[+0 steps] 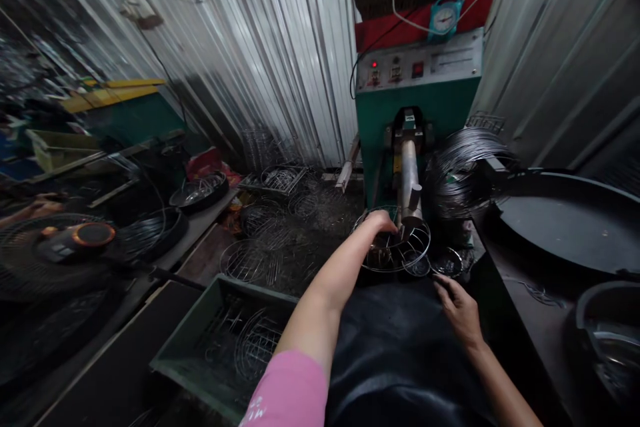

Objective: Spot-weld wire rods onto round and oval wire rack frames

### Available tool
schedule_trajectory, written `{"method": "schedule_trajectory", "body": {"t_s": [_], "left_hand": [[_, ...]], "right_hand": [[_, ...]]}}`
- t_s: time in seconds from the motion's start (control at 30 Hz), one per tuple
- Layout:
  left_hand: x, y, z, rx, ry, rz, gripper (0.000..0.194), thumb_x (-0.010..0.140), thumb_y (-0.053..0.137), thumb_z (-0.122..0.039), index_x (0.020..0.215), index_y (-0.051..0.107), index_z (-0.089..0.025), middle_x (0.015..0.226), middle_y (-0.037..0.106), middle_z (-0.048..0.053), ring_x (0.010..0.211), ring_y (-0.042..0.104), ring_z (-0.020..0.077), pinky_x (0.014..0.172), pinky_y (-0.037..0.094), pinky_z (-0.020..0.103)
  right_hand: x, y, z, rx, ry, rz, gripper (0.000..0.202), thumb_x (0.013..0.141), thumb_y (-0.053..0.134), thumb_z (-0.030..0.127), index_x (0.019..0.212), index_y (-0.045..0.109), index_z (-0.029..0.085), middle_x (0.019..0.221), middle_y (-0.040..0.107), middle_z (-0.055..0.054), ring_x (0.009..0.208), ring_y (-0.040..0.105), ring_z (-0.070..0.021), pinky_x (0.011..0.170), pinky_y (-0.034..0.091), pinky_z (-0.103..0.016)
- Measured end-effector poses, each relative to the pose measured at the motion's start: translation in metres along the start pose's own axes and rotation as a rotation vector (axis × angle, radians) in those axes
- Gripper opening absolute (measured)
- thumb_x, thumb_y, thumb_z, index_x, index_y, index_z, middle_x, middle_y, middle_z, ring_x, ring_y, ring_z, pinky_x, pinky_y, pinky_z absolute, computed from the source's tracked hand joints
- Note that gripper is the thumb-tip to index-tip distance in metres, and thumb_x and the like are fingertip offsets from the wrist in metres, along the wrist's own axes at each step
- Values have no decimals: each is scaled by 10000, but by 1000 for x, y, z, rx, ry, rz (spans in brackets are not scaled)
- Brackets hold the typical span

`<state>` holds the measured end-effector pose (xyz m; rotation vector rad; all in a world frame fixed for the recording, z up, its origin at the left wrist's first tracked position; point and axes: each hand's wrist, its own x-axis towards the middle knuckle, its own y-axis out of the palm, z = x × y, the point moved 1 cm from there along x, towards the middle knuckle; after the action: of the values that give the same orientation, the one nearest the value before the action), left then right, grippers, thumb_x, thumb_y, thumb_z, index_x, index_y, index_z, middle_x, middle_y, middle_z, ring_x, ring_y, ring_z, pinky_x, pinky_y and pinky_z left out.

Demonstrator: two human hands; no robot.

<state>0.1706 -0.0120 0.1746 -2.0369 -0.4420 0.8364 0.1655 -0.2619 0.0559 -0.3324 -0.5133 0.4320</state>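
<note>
My left hand [381, 221] reaches over a round wire frame [423, 237] with its fingers closed on it, beside the machine's metal arm [409, 180]. The fingertips are partly hidden near the arm's tip. A smaller wire ring [416, 263] is at the frame's near side. My right hand [457, 310] is lower and to the right, fingers stretched out and a little apart. Its fingertips are close to another wire ring [447, 262]; whether they touch it I cannot tell. A black sheet [395, 347] covers my lap.
A green machine [417, 97] with a lit red lamp stands ahead. Coiled wire [467, 167] and a large black tray [575, 227] are at right. A green crate [185, 347] with wire pieces is at left, near a fan [50, 250]. Another person's hand [45, 205] shows far left.
</note>
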Motion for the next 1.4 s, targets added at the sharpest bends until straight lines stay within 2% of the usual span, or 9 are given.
{"method": "schedule_trajectory", "body": {"t_s": [0.27, 0.43, 0.6, 0.77, 0.93, 1.03, 1.17, 1.3, 1.4], "left_hand": [[2, 40, 41, -810, -53, -34, 317, 419, 717, -49, 630, 517, -175, 531, 484, -32, 605, 529, 157, 517, 402, 229], [-9, 75, 72, -1069, -34, 71, 334, 509, 672, -86, 769, 492, -191, 621, 496, -42, 550, 468, 91, 517, 385, 206], [-15, 105, 93, -1289, 35, 66, 351, 509, 684, -164, 770, 450, -188, 723, 495, -31, 623, 484, 85, 546, 402, 199], [-22, 124, 98, -1309, 170, 127, 388, 466, 718, -164, 788, 501, -169, 752, 527, -14, 644, 499, 93, 556, 397, 199], [-33, 141, 120, -1437, 248, 133, 472, 393, 765, -103, 807, 544, -161, 863, 587, 32, 822, 560, 162, 668, 446, 247], [-43, 154, 146, -1696, 178, 43, 471, 418, 786, -160, 813, 531, -186, 930, 590, 34, 843, 584, 177, 697, 471, 285], [-50, 169, 181, -2052, 63, -91, 416, 507, 776, -318, 827, 527, -223, 894, 608, 22, 826, 614, 178, 747, 489, 334], [-48, 175, 200, -2139, -39, -158, 386, 515, 760, -377, 815, 558, -242, 908, 630, 44, 858, 633, 205, 744, 501, 335], [-46, 178, 201, -2128, -56, -140, 374, 506, 755, -422, 800, 583, -267, 915, 639, 52, 893, 636, 235, 713, 514, 342]], "right_hand": [[-18, -22, -2, -4, 29, 31, 296, 790, 529, 448, 910, 660, 211, 882, 698, -64, 770, 665, -223, 661, 551, -324], [-30, -24, 4, 27, 83, 52, 273, 780, 540, 434, 907, 654, 220, 803, 697, -46, 602, 644, -190, 550, 544, -294], [-31, -25, 19, 53, 129, 69, 286, 768, 545, 446, 897, 659, 217, 776, 689, -39, 566, 634, -179, 540, 548, -281], [-18, -35, 49, 43, 32, 165, 237, 775, 557, 414, 896, 666, 242, 832, 702, -40, 668, 666, -195, 585, 561, -272], [11, -37, 112, 16, -221, 434, 161, 803, 557, 370, 876, 665, 276, 826, 694, -35, 734, 662, -194, 648, 555, -273], [37, -16, 158, 6, -345, 479, 161, 839, 515, 355, 824, 645, 261, 890, 668, -50, 840, 640, -191, 729, 532, -280], [94, 45, 209, 29, -404, 299, 208, 829, 507, 396, 890, 616, 229, 1090, 582, -91, 1045, 550, -228, 891, 456, -359], [179, 115, 243, 4, -290, 26, 335, 772, 558, 406, 1005, 589, 169, 1182, 473, -146, 1121, 466, -267, 955, 383, -405], [245, 145, 259, -85, -121, -135, 347, 786, 539, 354, 1042, 575, 122, 1179, 464, -187, 1111, 450, -295, 925, 380, -431]]}}
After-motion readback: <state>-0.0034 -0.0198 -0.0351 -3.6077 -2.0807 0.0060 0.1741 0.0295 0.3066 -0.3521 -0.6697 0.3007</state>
